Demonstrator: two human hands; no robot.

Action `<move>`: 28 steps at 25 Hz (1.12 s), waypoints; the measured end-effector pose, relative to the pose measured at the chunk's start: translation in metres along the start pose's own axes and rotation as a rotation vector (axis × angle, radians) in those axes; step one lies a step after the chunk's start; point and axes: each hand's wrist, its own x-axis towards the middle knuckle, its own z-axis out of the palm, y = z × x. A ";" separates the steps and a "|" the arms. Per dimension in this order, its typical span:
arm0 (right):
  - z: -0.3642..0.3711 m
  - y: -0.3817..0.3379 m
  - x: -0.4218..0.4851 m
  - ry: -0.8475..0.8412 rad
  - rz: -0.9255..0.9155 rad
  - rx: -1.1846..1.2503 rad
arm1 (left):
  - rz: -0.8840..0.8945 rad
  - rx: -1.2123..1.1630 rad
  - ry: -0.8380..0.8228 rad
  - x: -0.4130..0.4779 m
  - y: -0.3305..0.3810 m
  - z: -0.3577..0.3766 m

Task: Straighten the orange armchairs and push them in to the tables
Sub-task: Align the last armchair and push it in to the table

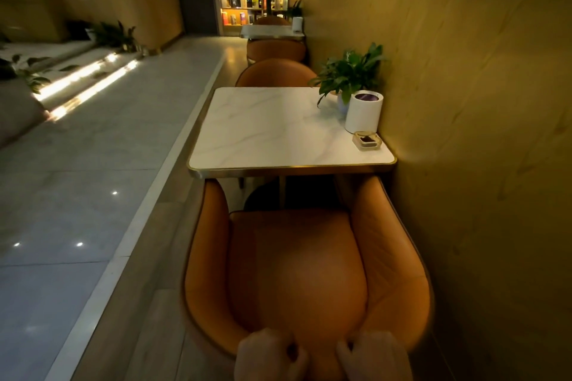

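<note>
An orange armchair (297, 263) stands right in front of me, facing a white marble table (272, 130) with a gold rim. Its arm tips reach under the table's near edge. My left hand (269, 356) and my right hand (374, 356) both grip the top of the chair's backrest at the bottom of the view. Across the table stands a second orange armchair (275, 73), its back showing above the far edge. Further back a third orange armchair (275, 49) sits at another table (269, 31).
The yellow wall (464, 102) runs close along the right of the chair and table. On the table's right side stand a potted plant (349, 74), a white cylinder (363, 113) and a small ashtray (366, 140). A tiled walkway (77, 179) lies to the left.
</note>
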 end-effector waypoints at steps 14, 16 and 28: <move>0.014 0.005 -0.010 0.080 -0.078 0.033 | -0.099 0.047 -0.126 -0.001 0.012 0.008; 0.013 0.010 -0.005 0.003 -0.112 0.040 | -0.111 0.080 -0.122 -0.004 0.013 0.006; -0.005 0.029 0.021 -0.178 -0.238 0.013 | -0.085 0.043 -0.070 0.016 -0.003 0.013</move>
